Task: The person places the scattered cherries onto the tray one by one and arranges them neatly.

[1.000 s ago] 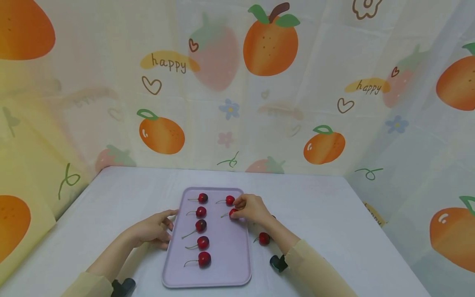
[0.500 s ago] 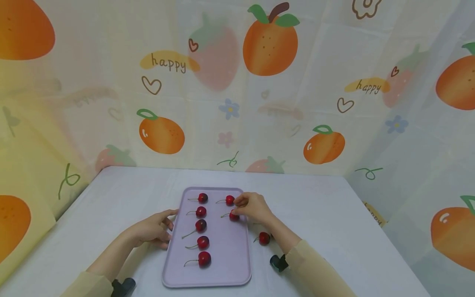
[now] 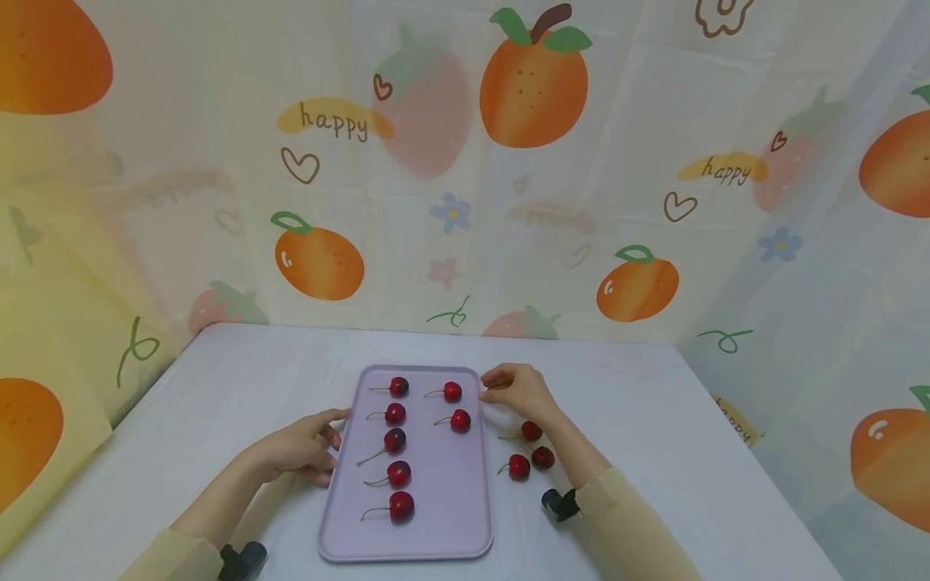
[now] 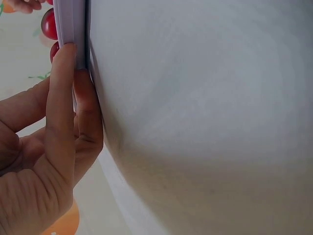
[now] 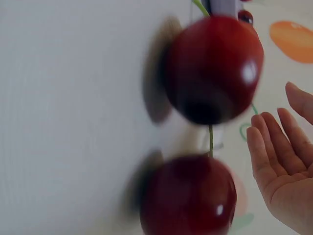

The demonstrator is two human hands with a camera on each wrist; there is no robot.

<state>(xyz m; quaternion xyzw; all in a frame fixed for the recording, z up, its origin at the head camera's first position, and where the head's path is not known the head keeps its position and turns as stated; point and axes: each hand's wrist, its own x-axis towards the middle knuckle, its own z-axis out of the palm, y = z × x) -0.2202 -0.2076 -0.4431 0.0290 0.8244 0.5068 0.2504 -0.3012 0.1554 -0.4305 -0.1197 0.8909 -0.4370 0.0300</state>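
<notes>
A lilac tray [image 3: 443, 492] lies on the table with a left column of several red cherries [image 3: 398, 474] and two on the right, an upper cherry [image 3: 452, 392] and a lower cherry [image 3: 461, 420]. My left hand [image 3: 294, 445] touches the tray's left rim. In the left wrist view, one extended finger [image 4: 61, 112] meets the tray's side and another finger bends below it. At the upper right rim, my right hand [image 3: 519, 389] hovers with loosely bent fingers; the right wrist view shows the same hand [image 5: 286, 171] holding nothing.
Three loose cherries lie right of the tray: a near cherry [image 3: 519, 466], a dark cherry [image 3: 542, 457] and a far cherry [image 3: 532, 431] by the right forearm. The white table [image 3: 617, 411] is backed by a fruit-print curtain [image 3: 407, 242].
My right hand has let go of the lower cherry in the right column and moved right, off the tray. The cherry stays there, and the loose ones are uncovered. The left hand keeps its place.
</notes>
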